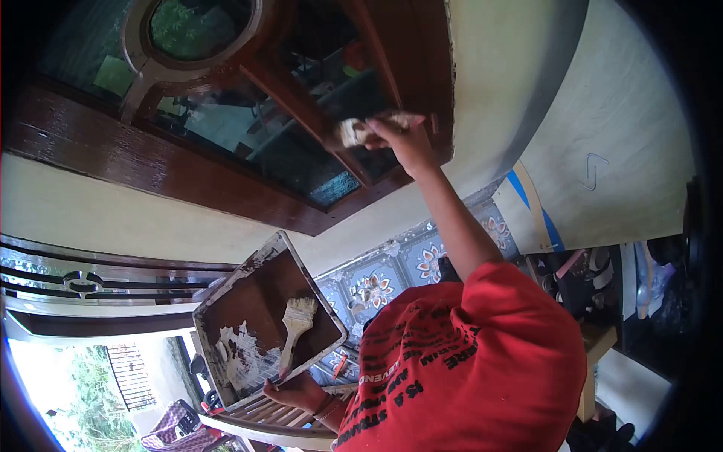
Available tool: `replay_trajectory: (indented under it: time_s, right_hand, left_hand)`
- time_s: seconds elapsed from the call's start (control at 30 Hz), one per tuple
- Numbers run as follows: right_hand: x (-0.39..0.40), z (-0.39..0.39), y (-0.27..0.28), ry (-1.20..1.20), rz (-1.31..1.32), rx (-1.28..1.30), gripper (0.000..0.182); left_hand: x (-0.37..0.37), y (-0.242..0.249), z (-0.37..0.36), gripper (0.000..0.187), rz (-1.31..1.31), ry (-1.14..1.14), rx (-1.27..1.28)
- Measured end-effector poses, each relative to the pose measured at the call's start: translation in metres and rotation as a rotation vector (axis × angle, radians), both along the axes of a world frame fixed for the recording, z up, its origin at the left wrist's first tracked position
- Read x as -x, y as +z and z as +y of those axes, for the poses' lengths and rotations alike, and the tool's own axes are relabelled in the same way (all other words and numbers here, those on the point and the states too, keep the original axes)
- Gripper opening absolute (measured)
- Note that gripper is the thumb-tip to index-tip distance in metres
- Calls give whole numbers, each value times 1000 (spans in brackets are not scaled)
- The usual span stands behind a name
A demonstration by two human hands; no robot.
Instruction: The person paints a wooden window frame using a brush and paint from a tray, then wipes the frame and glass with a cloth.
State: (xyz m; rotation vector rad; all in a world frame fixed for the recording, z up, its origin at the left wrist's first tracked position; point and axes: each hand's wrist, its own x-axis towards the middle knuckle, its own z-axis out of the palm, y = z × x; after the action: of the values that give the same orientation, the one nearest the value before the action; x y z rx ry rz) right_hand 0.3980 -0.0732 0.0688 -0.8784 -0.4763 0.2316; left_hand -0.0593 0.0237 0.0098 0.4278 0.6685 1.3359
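At upper left, brown-framed window (290, 109) in cream wall (501, 75); centre, floral tiles (373, 289); right hand (401, 142) grips paintbrush (352, 133), left hand (303, 393) holds paint tray (263, 295).

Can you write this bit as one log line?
left hand: holds tray | right hand: holds brush near brown frame | in tray: second brush, white paint
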Motion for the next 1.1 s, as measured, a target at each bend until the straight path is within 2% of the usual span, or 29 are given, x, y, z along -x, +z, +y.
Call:
replay_trajectory:
  time_s: [0.03, 0.1, 0.13, 0.2, 0.23, 0.3, 0.33, 0.4, 0.53, 0.57, 0.67, 0.7, 0.77, 0.83, 0.9, 1.0, 1.1]
  right_hand:
    - [4, -11, -2, 2, 0, 2, 16]
    - [8, -29, 2, -50, -264, 302, 13]
    - [9, -32, 17, -52, -269, 300, 13]
    - [15, -35, 50, -290, -773, 155, 12]
    - [19, -31, 65, -291, -772, 157, 12]
    - [24, -19, 90, -276, -675, -52, 14]
    - [24, -14, 87, -275, -670, -48, 14]
    - [18, 4, 61, 41, -160, -224, 17]
    - [18, 7, -63, 46, 221, -84, 18]
    - [17, 4, -93, 33, 291, -52, 17]
    - [11, -4, -166, 6, 320, 82, 15]
    - [10, -10, -170, 20, 238, 138, 14]
    - [7, -22, -174, -1, 170, 169, 14]
    - [10, -36, -140, -18, 103, 202, 14]
    - [14, -42, -98, 67, 177, -90, 14]
    - [8, -31, -90, 182, 234, -177, 16]
    - [7, -11, -147, 142, 329, -119, 18]
  left_hand:
    - [-11, 12, -8, 33, 0, 2, 2]
    - [-34, 34, -21, 29, 9, 117, 57]
    - [-35, 34, -21, 29, 4, 116, 55]
    - [-31, 29, -21, 30, 9, 101, 65]
    - [-25, 23, -17, 30, 11, 99, 66]
    - [-16, 12, -11, 32, 11, 56, 67]
    - [-18, 18, -16, 32, 16, 56, 70]
    - [-29, 29, -17, 32, -13, 78, 73]
    - [-11, 13, -10, 27, 71, 83, -2]
    - [-29, 30, -22, 25, 69, 117, 28]
    - [-41, 36, -26, 24, 88, 147, 10]
    - [-41, 36, -28, 24, 100, 120, -40]
    - [-43, 37, -32, 24, 114, 121, -48]
    - [-40, 33, -30, 24, 129, 129, -59]
    - [-56, 43, -40, 25, 132, 148, -46]
    - [-57, 48, -43, 24, 122, 159, -29]
    - [-57, 53, -40, 24, 104, 171, -14]
